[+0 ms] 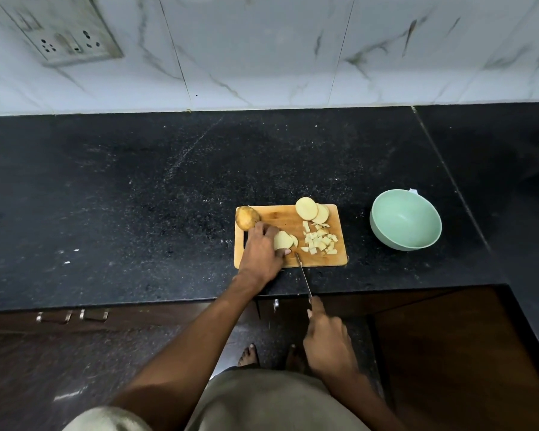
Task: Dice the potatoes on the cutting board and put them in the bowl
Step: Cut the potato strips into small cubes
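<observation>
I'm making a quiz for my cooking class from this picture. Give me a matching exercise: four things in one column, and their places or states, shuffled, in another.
Things:
1. whole potato
2. bowl
3. knife
4. diced pieces

States:
A. empty, on the counter right of the cutting board
B. gripped by the right hand
C. unpeeled, on the board's far left corner
D. heaped on the board's right half

Pairs: 1-C, 2-A, 3-B, 4-D

Pale yellow potato slices (283, 240) are seen on a tan wooden cutting board (280, 217); the bowl (405, 219) is mint green, the bench (137, 197) speckled black.
</observation>
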